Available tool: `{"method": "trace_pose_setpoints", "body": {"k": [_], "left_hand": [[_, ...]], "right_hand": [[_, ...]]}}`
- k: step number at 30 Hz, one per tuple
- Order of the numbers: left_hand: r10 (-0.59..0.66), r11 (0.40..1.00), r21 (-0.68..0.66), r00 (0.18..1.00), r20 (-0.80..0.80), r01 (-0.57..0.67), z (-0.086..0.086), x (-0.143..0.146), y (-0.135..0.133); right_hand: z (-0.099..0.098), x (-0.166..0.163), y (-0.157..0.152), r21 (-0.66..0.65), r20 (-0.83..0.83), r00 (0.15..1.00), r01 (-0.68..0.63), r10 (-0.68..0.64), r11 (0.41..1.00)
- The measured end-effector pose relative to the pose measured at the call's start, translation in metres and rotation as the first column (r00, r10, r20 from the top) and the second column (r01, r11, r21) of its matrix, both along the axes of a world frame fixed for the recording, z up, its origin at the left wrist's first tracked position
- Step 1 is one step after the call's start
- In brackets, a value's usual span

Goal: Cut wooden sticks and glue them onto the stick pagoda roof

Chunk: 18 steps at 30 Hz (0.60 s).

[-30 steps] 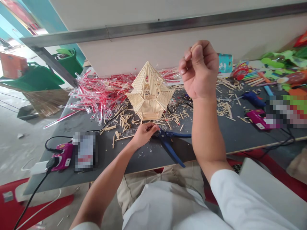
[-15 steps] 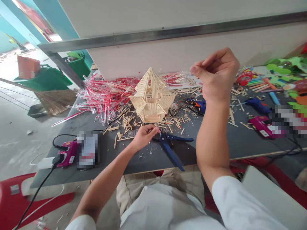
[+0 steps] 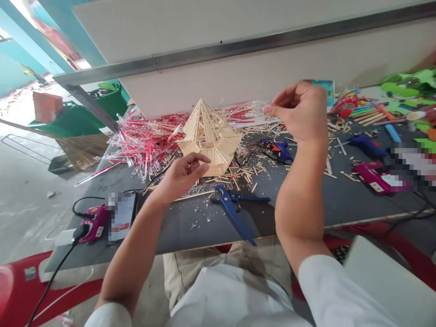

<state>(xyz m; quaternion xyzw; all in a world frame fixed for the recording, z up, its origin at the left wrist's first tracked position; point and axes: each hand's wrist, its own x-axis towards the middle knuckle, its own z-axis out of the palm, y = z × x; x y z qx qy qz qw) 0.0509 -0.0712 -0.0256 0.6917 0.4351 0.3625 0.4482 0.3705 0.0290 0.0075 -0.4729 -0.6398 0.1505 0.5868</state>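
Observation:
A small model house (image 3: 218,150) built of thin wooden sticks, with a pointed roof, stands on the dark table. My left hand (image 3: 184,177) is raised in front of its lower left side, thumb and forefinger curved and slightly apart, with nothing visible between them. It hides part of the model's base. To the right, my right hand (image 3: 299,111) is held up high above the table, thumb and fingers pinched together. Whatever it may hold is too small to make out. A blue cutter (image 3: 235,215) with spread handles lies nearest me on the table, below the model.
Red-and-clear plastic wrappers (image 3: 139,141) are heaped at the left. Stick offcuts lie around the model. Two blue glue guns (image 3: 281,149) rest at the right, one near coloured pens. A phone (image 3: 121,215) and a magenta power adapter (image 3: 95,222) sit at the left edge.
My left hand has lifted from beside the cutter, moving up and left, and its thumb and forefinger have parted. My right hand has come slightly down and left, still pinched.

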Motion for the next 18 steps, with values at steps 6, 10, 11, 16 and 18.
{"method": "trace_pose_setpoints", "body": {"k": [6,10,11,16,18], "left_hand": [[0.058,0.997,0.053,0.996,0.071,-0.062,0.043,-0.022,0.017],[0.059,0.998,-0.002,0.991,0.118,-0.059,0.049,-0.032,0.029],[0.053,0.998,0.009,0.992,0.111,-0.055,0.048,-0.034,0.031],[-0.039,0.990,0.138,0.999,-0.009,0.040,0.046,-0.043,0.037],[-0.046,0.985,0.164,0.998,-0.033,0.051,0.046,-0.048,0.037]], "right_hand": [[-0.017,0.004,0.014,-0.240,0.130,0.973,-0.155,0.190,0.958],[-0.029,-0.002,0.026,-0.386,0.065,0.963,-0.218,0.262,0.896],[-0.031,-0.003,0.029,-0.414,0.057,0.963,-0.216,0.262,0.884],[-0.036,-0.006,0.036,-0.393,0.149,0.977,-0.083,0.153,0.916],[-0.037,-0.006,0.037,-0.329,0.210,0.972,-0.032,0.107,0.944]]}}
